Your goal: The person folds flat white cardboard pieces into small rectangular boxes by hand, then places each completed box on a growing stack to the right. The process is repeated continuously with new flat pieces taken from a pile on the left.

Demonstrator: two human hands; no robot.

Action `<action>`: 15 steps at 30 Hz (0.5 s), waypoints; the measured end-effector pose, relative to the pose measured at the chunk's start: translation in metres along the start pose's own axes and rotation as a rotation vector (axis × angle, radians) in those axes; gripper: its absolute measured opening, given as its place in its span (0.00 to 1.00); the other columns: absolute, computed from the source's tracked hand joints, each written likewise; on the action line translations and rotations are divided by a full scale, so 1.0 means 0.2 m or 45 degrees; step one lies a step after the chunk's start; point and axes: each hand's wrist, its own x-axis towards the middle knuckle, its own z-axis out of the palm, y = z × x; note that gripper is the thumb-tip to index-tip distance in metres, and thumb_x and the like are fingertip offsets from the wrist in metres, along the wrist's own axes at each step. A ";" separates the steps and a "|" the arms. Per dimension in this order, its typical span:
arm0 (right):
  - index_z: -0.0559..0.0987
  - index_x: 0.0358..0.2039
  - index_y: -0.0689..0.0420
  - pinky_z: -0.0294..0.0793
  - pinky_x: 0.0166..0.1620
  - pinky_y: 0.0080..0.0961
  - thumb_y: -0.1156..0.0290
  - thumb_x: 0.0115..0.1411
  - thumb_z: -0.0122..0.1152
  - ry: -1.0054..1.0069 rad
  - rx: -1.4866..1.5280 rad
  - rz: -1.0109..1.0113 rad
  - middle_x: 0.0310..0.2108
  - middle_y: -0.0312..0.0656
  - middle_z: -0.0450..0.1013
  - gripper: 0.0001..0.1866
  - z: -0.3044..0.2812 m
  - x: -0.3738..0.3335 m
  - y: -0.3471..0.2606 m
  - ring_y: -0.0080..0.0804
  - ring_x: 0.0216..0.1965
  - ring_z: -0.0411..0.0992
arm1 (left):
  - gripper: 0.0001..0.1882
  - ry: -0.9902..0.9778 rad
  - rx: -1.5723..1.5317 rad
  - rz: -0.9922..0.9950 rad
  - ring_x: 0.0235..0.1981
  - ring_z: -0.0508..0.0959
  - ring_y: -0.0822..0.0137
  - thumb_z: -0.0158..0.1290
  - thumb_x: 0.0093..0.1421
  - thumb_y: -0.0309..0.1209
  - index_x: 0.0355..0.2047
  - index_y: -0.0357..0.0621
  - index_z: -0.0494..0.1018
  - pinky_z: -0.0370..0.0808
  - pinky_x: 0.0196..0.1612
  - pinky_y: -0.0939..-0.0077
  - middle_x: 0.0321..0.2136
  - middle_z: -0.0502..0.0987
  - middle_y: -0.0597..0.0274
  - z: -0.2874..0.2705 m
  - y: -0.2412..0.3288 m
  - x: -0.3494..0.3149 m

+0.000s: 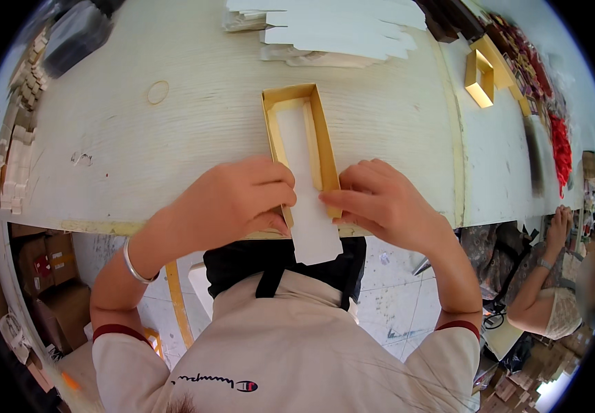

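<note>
A long, narrow gold cardboard box (322, 134) with a white inside lies on the table, its far end standing up. At its near end a flat white flap (317, 241) reaches out past the table's front edge. My left hand (246, 196) is closed on the near part of the left wall, fingertips over its rim. On the other side, the near end of the right wall is pinched between the thumb and fingers of my right hand (383, 199). Some of the right fingers are hidden behind the hand.
Stacked white card blanks (342, 31) lie at the table's far side. A rubber band (158, 92) rests at the left. A gold box frame (480, 78) stands far right, near red strings (560, 155). Another person's hand (557, 230) is at the right edge.
</note>
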 end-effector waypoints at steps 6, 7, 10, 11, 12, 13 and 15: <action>0.73 0.24 0.57 0.66 0.29 0.31 0.72 0.46 0.70 0.158 -0.132 -0.021 0.23 0.39 0.64 0.11 0.09 0.11 0.00 0.38 0.25 0.66 | 0.12 0.129 0.021 -0.079 0.29 0.73 0.61 0.66 0.45 0.25 0.26 0.41 0.72 0.72 0.30 0.73 0.29 0.74 0.62 0.02 -0.01 -0.01; 0.72 0.23 0.57 0.67 0.29 0.31 0.71 0.47 0.68 0.160 -0.151 0.016 0.23 0.39 0.64 0.11 0.12 0.11 -0.01 0.37 0.25 0.66 | 0.12 0.180 0.098 -0.101 0.28 0.73 0.61 0.66 0.46 0.25 0.26 0.41 0.72 0.72 0.30 0.73 0.29 0.74 0.62 0.04 0.00 -0.02; 0.70 0.22 0.58 0.68 0.31 0.32 0.70 0.50 0.65 0.156 -0.157 0.134 0.22 0.40 0.63 0.11 0.15 0.10 -0.06 0.38 0.27 0.68 | 0.09 0.242 0.112 -0.193 0.27 0.74 0.60 0.64 0.49 0.24 0.28 0.40 0.73 0.72 0.28 0.73 0.27 0.75 0.61 0.08 0.06 -0.02; 0.70 0.23 0.58 0.68 0.31 0.32 0.71 0.50 0.65 0.150 -0.141 0.159 0.22 0.40 0.64 0.11 0.15 0.11 -0.07 0.38 0.27 0.68 | 0.09 0.246 0.089 -0.209 0.26 0.75 0.60 0.63 0.49 0.24 0.29 0.40 0.74 0.72 0.28 0.72 0.27 0.75 0.60 0.08 0.07 -0.02; 0.71 0.23 0.58 0.68 0.31 0.32 0.72 0.50 0.65 0.143 -0.127 0.184 0.22 0.41 0.64 0.10 0.14 0.11 -0.09 0.38 0.27 0.68 | 0.08 0.250 0.066 -0.224 0.26 0.75 0.60 0.62 0.50 0.24 0.29 0.40 0.74 0.72 0.27 0.72 0.27 0.75 0.60 0.09 0.09 -0.01; 0.71 0.24 0.58 0.68 0.31 0.32 0.73 0.50 0.64 0.141 -0.116 0.211 0.23 0.41 0.65 0.09 0.14 0.11 -0.10 0.39 0.28 0.68 | 0.08 0.253 0.045 -0.234 0.26 0.76 0.60 0.62 0.51 0.24 0.30 0.40 0.74 0.72 0.27 0.72 0.27 0.75 0.59 0.08 0.09 -0.01; 0.71 0.26 0.59 0.68 0.32 0.33 0.75 0.50 0.63 0.140 -0.023 0.253 0.23 0.42 0.66 0.07 0.14 0.11 -0.11 0.40 0.28 0.69 | 0.07 0.246 -0.018 -0.209 0.25 0.76 0.60 0.61 0.52 0.24 0.32 0.39 0.75 0.72 0.26 0.72 0.27 0.76 0.59 0.08 0.09 -0.01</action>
